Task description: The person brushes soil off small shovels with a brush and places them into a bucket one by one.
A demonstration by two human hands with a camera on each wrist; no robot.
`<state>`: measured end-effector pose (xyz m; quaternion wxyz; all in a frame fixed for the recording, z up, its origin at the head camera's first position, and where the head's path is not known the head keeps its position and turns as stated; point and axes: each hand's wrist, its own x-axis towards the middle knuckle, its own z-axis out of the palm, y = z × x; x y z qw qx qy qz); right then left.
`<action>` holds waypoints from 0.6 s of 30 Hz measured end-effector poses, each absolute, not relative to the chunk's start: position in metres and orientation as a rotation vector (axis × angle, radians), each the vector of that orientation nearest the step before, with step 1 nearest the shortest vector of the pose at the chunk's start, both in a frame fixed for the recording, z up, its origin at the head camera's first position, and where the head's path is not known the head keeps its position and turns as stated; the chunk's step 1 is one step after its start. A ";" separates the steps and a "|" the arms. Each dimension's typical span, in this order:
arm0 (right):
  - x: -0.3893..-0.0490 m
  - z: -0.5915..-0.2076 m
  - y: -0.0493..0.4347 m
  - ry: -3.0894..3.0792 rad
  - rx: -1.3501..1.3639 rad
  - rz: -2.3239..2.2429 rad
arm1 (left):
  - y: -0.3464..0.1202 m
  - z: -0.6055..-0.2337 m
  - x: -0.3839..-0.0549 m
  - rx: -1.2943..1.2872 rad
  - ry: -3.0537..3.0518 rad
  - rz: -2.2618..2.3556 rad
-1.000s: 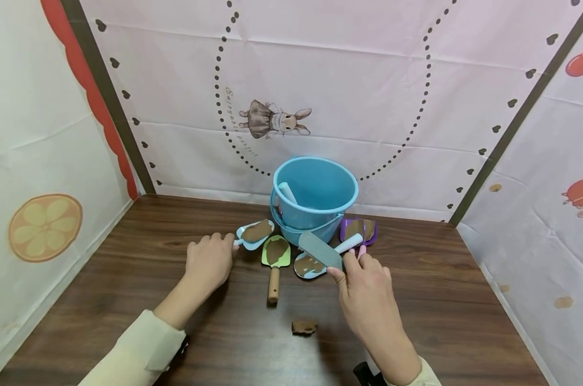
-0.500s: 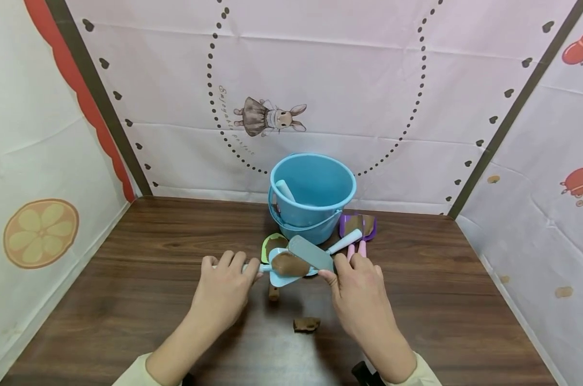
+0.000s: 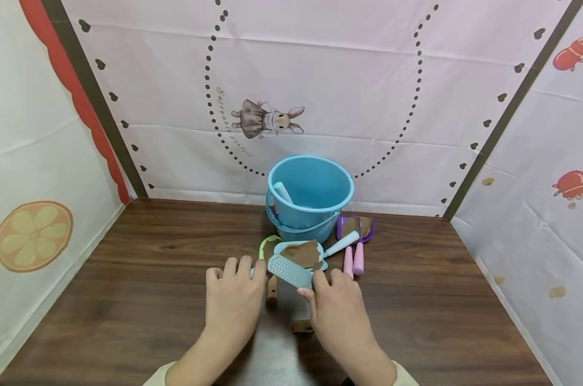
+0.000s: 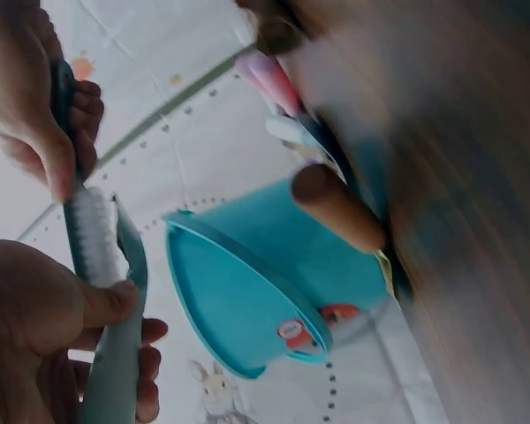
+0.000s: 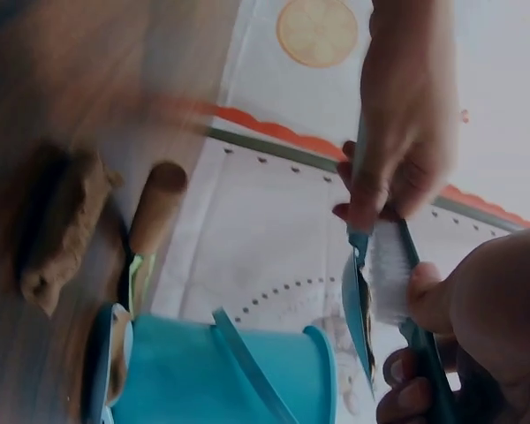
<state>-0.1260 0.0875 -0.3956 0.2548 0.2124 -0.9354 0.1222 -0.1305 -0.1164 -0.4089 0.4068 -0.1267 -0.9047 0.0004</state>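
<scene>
My left hand grips the handle of a light blue toy shovel, whose blade carries a brown, mud-like layer. My right hand holds a grey-blue scrubbing brush close to that blade. White bristles face the shovel in the left wrist view; from the right wrist, the bristles are blurred and sit beside the shovel blade. Whether they touch it, I cannot tell. Partly behind the held shovel lies another light blue shovel, its pale handle pointing up right.
A blue bucket stands against the backdrop with a pale handle inside. Around it lie a green shovel with wooden handle and purple shovel heads with pink handles. A brown chunk rests on the dark wooden table.
My left hand has moved right, bringing the light blue shovel from the bucket's left side to the middle. My right hand has moved left and down, bringing the brush to the shovel's blade.
</scene>
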 end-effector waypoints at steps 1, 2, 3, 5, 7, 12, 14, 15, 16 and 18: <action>-0.125 -0.397 0.086 -2.536 0.568 0.328 | -0.115 -0.409 -0.129 -0.309 -2.274 0.001; -0.125 -0.398 0.084 -2.533 0.555 0.324 | -0.114 -0.409 -0.128 -0.306 -2.263 -0.002; -0.124 -0.399 0.083 -2.528 0.540 0.321 | -0.113 -0.409 -0.127 -0.301 -2.257 -0.001; -0.124 -0.399 0.082 -2.521 0.507 0.322 | -0.111 -0.408 -0.127 -0.295 -2.253 0.003; -0.125 -0.400 0.082 -2.523 0.477 0.321 | -0.110 -0.408 -0.127 -0.293 -2.250 0.007; -0.132 -0.401 0.086 -2.518 0.421 0.311 | -0.109 -0.408 -0.129 -0.294 -2.241 -0.008; -0.136 -0.403 0.089 -2.504 0.417 0.312 | -0.110 -0.409 -0.128 -0.293 -2.241 -0.022; -0.138 -0.403 0.090 -2.495 0.418 0.313 | -0.111 -0.409 -0.128 -0.293 -2.240 -0.030; -0.139 -0.404 0.091 -2.489 0.421 0.318 | -0.111 -0.410 -0.128 -0.293 -2.243 -0.036; -0.143 -0.406 0.094 -2.474 0.430 0.325 | -0.112 -0.410 -0.127 -0.290 -2.255 -0.042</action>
